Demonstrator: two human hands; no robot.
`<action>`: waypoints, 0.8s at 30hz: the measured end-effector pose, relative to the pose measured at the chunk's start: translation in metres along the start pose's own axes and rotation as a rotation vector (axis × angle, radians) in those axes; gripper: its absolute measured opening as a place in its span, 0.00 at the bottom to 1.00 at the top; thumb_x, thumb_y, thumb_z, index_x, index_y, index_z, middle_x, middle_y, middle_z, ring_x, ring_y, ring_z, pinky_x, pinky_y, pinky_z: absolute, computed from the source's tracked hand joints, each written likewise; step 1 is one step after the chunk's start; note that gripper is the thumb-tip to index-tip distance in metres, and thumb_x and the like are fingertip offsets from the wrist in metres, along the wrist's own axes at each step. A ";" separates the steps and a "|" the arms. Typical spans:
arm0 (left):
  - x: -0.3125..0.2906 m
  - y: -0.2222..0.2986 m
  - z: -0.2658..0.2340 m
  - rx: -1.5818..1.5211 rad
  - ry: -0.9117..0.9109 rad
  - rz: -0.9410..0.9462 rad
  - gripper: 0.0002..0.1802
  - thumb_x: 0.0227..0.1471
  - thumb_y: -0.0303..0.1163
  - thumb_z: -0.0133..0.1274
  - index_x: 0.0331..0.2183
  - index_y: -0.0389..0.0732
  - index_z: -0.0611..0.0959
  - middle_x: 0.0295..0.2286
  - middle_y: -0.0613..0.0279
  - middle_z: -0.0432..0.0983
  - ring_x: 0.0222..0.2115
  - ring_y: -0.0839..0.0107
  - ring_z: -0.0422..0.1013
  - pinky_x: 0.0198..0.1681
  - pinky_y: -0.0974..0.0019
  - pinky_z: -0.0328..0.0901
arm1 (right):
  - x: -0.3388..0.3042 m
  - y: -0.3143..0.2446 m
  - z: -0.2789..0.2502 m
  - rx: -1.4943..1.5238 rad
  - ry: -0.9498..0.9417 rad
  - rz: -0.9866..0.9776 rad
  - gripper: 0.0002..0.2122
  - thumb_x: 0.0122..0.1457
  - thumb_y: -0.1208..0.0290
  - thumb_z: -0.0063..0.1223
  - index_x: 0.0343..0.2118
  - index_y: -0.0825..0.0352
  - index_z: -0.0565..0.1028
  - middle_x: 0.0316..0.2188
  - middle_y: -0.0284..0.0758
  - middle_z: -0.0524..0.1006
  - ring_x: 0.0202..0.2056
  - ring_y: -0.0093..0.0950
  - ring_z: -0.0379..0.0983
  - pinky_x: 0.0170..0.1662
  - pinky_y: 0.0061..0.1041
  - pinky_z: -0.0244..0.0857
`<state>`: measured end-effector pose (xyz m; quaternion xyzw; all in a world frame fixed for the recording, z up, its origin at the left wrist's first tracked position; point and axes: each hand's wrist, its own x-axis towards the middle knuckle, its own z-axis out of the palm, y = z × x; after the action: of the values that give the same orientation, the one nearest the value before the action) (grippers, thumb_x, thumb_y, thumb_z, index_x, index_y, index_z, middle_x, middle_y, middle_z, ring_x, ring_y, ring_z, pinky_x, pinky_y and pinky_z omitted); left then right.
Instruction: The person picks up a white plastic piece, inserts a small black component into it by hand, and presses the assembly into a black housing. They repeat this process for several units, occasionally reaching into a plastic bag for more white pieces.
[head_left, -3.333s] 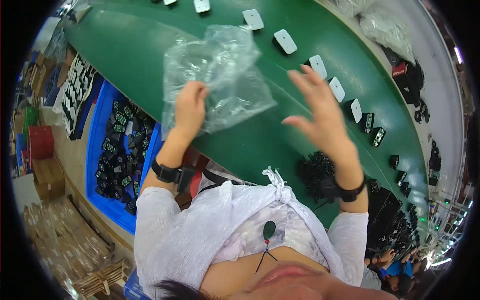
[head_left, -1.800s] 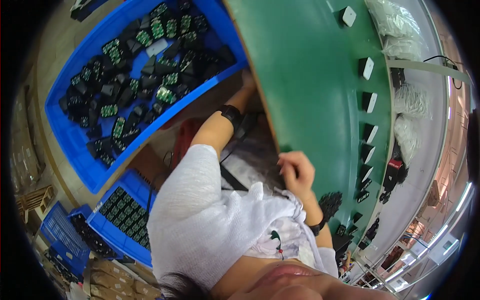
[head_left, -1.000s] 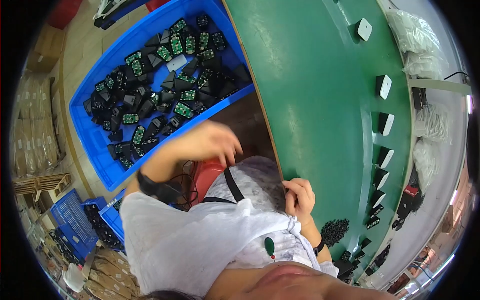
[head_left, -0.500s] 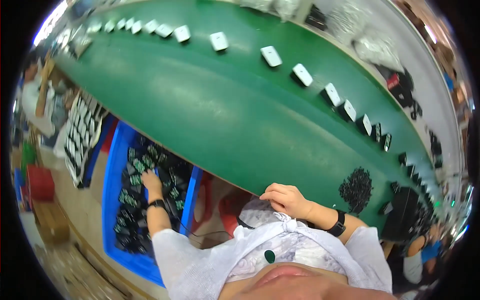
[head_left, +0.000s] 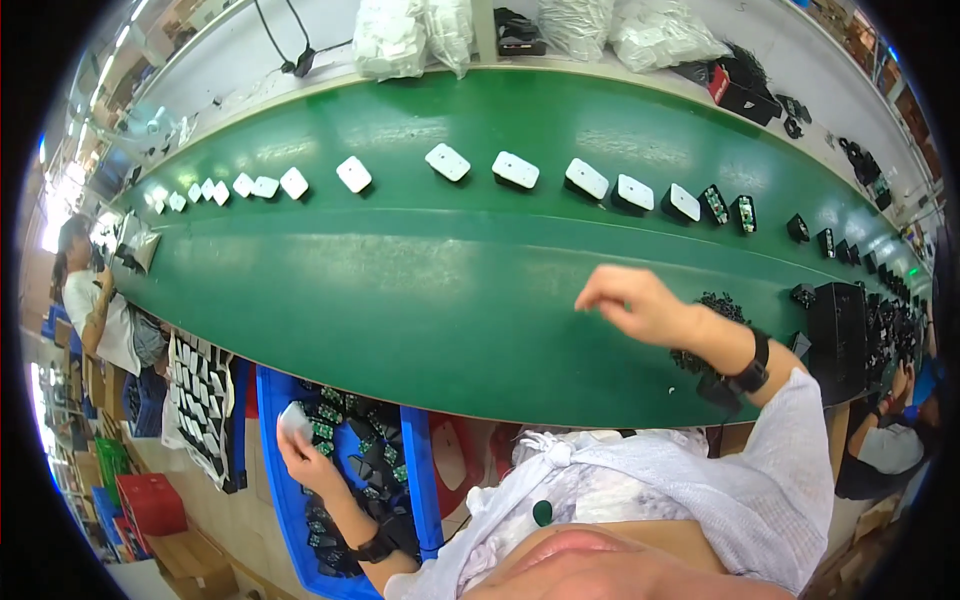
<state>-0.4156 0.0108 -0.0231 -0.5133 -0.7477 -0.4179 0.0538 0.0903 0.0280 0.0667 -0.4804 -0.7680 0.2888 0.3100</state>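
Observation:
My left hand [head_left: 308,462] is closed around a pale, blurred piece that looks like a white plastic case [head_left: 294,418]. It is above the blue bin [head_left: 424,480], which holds many black housings with green circuit boards [head_left: 385,450]. My right hand [head_left: 640,303] hovers over the green bench [head_left: 450,310], fingers bent down and thumb apart, with nothing visible in it. Behind my right wrist lies a pile of small black parts [head_left: 722,310], partly hidden by the forearm. White-topped cases [head_left: 586,179] stand in a row across the bench.
Open black housings with green boards [head_left: 745,213] continue the row to the right, by a black box [head_left: 836,330]. Clear plastic bags [head_left: 390,40] lie on the back ledge. One person [head_left: 95,310] works at far left, another [head_left: 885,440] at right.
My left hand has come up out of the bin's contents, now with a white piece. My right hand has left the bench edge and moved out over the bench. The view has turned.

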 end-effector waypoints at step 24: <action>0.056 0.218 0.235 -0.745 -0.858 0.665 0.06 0.54 0.29 0.54 0.33 0.36 0.81 0.23 0.54 0.75 0.22 0.65 0.71 0.27 0.68 0.66 | 0.320 0.091 -0.109 -0.891 0.046 0.429 0.16 0.59 0.52 0.49 0.38 0.60 0.78 0.34 0.34 0.80 0.41 0.34 0.76 0.44 0.36 0.67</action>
<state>-0.1826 0.2381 -0.0225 -0.8223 -0.3096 -0.3681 -0.3039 0.1122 0.3705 0.1327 -0.7198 -0.6934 -0.0209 0.0249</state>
